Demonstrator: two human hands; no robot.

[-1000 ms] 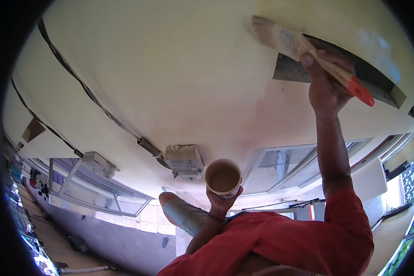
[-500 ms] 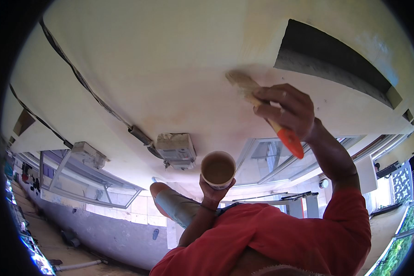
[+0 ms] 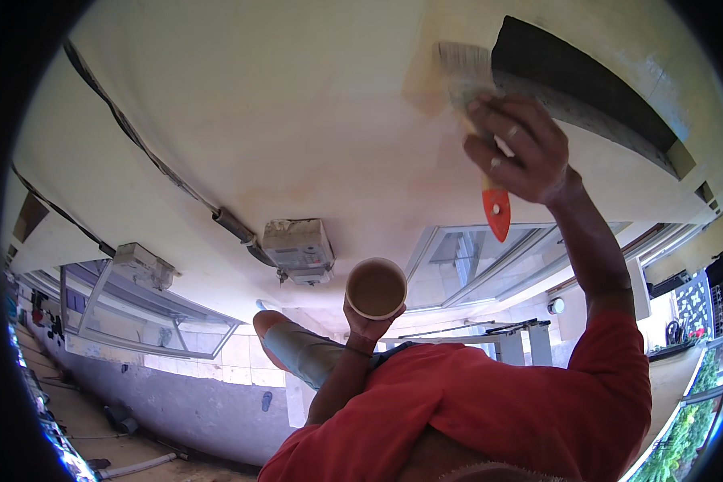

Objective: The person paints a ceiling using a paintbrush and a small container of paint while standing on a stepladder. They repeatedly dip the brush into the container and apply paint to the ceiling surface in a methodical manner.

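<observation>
My right hand [image 3: 522, 145] is raised and closed round a wide paintbrush [image 3: 496, 210] with an orange-tipped handle. Its bristles point upward and lie against the pale wall [image 3: 297, 104], close to the left edge of a dark recessed opening [image 3: 582, 88]. A damp-looking tan patch [image 3: 426, 76] shows on the wall beside the bristles. Low in front of my body, my left hand [image 3: 369, 325] grips a round cup [image 3: 377, 312] from below. The cup holds a light brown liquid.
A meter box [image 3: 299, 251] with a thick black cable [image 3: 136, 140] is fixed to the wall on the left, and a second box [image 3: 143, 267] sits farther left. Open window panes [image 3: 149, 321] jut out at lower left; another window [image 3: 478, 265] stands below my right arm.
My right hand has carried the paintbrush up and to the right, toward the dark opening, and the brush now stands more upright. My left hand still holds the cup.
</observation>
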